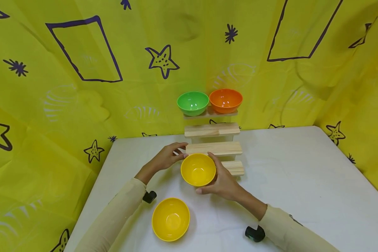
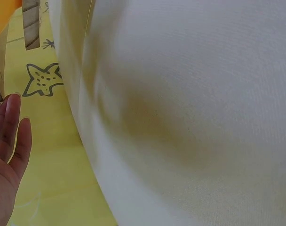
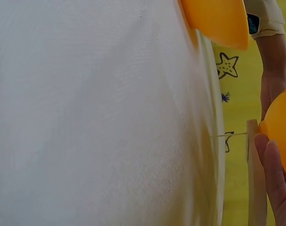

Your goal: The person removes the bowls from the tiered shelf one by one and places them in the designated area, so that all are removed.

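My right hand (image 1: pixel 224 182) holds a small yellow bowl (image 1: pixel 197 170) by its right side, thumb low at the front and fingers around the far side. The bowl is upright, in front of the lower steps of a wooden stepped stand (image 1: pixel 213 148). At the stand's left side, my left hand (image 1: pixel 165 156) reaches in with extended fingers (image 2: pixel 12 117), their tips right at the end of a step. Its thumb is close to the held bowl's rim. Nearer to me, a second yellow bowl (image 1: pixel 171 219) rests upright on the white table.
A green bowl (image 1: pixel 193 103) and an orange bowl (image 1: pixel 225 100) sit side by side on the stand's top step. The white-covered table (image 1: pixel 286 168) is enclosed by yellow patterned cloth (image 1: pixel 138 94) at the back and sides.
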### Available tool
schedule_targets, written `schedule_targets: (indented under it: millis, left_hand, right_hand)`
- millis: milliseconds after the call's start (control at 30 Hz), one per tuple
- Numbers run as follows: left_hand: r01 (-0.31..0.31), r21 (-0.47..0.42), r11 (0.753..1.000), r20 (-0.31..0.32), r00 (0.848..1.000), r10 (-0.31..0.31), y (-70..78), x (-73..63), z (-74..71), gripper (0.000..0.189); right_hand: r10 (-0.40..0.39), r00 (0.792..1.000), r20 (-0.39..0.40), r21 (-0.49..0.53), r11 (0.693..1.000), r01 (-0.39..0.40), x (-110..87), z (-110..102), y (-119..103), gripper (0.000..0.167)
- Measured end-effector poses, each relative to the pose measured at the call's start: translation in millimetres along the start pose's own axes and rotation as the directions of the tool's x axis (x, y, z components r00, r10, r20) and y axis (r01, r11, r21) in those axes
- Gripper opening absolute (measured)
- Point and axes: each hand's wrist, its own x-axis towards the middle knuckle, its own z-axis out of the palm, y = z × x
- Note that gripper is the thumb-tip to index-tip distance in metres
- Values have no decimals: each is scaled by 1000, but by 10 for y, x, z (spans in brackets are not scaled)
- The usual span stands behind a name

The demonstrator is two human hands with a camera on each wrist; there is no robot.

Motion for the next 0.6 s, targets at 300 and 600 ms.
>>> schedule_targets:
  millis: [300, 600]
  left_hand:
    - [-12, 2, 1000, 3, 1000, 12, -6, 2, -4, 51]
    - [0, -5, 1000, 8, 1000, 0, 0, 6, -11, 51]
  right_hand:
    - [23, 1000, -15, -15, 1000, -23, 20, 25, -23, 124]
    - [18, 1000, -15, -15, 1000, -18, 27, 30, -22, 119]
